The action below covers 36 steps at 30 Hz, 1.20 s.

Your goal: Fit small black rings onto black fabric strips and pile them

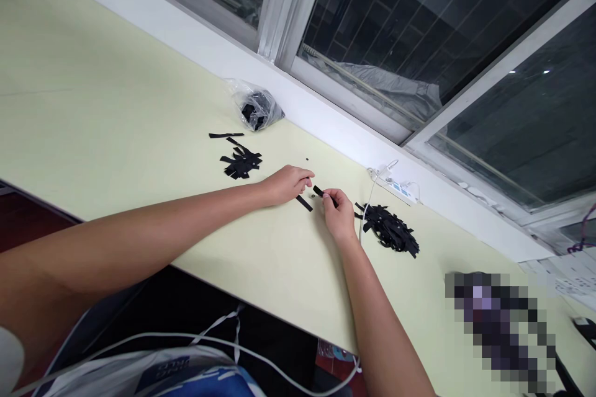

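Note:
My right hand (339,214) pinches a short black fabric strip (318,191), one end of which sticks out toward my left hand. My left hand (291,183) is just to its left, fingers curled together; whatever is in them, if anything, is too small to make out. Below the left fingers a second black strip (305,203) lies on the table. A tiny dark ring-like piece (313,196) rests between the hands, and another small dark piece (307,159) lies farther back.
A heap of black strips (388,229) lies right of my right hand, a smaller pile (242,162) to the left. Behind that stands a clear plastic bag (258,108) with black pieces. A white cable (364,214) runs from a power strip (395,186) by the window wall.

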### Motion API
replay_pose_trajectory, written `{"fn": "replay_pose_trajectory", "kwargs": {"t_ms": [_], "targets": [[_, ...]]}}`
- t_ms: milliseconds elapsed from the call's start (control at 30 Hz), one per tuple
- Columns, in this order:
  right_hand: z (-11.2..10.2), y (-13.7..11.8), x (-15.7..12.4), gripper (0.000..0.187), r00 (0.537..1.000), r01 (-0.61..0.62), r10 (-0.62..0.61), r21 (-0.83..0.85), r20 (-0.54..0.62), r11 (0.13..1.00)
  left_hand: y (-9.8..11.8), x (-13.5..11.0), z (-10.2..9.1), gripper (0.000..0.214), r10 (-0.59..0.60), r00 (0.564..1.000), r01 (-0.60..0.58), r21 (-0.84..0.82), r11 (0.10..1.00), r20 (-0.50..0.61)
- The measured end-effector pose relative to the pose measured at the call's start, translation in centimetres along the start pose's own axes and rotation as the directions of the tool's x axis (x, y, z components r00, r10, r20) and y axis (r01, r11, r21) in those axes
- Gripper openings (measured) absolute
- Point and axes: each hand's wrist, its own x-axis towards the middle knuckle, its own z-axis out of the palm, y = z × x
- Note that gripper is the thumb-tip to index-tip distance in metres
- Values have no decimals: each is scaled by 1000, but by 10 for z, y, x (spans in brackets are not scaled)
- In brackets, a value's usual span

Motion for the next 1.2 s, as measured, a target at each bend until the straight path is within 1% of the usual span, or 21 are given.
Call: {"fn": "replay_pose_trajectory", "kwargs": {"t_ms": [67,167,233,300,500,567,633,700,767,867,933,1067,1167,1200], "targets": [[0,0,1,30,1000,-13,13,32,-3,999,-1,0,-1,33,25,1000,-25,19,1000,1],[-1,-1,1,31,999,-40,42,89,-25,995,-1,0,-2,32,100,995,-98,66,993,-23],[-1,-2,0,32,997,-60,66,126,-44,990,0,0,-2,32,118,992,-115,79,990,-40],[-1,-3,0,32,994,-72,83,150,-71,986,0,0,-2,30,104,993,-100,72,992,-50],[-4,-2,2,31,980,-78,111,194,-164,978,4,-1,-3,14,-5,999,5,-13,1000,-40],[-5,-2,2,30,976,-84,122,199,-182,976,3,-3,-3,12,3,1000,-3,-33,999,-10],[-6,-2,2,30,973,-87,127,207,-193,975,-1,-4,1,12,37,998,-36,-30,999,52],[-6,-2,2,30,972,-91,133,210,-195,974,-8,-4,6,12,95,988,-98,20,995,121],[-5,-2,2,30,972,-98,137,205,-190,974,-15,-4,12,12,146,976,-163,96,982,162],[-5,-2,2,30,975,-97,132,191,-179,977,-22,-3,16,13,160,969,-192,166,967,190],[-5,-1,2,31,976,-94,127,185,-175,978,-23,-2,12,13,155,963,-198,191,961,218],[-4,-1,2,31,977,-94,126,180,-173,979,-22,-1,-5,12,128,955,-188,212,959,269],[-4,-1,2,32,977,-92,124,181,-171,979,-19,0,-18,11,110,951,-168,185,968,289],[-4,0,2,32,978,-90,122,183,-170,979,-18,1,-21,11,103,955,-154,168,974,278]]}}
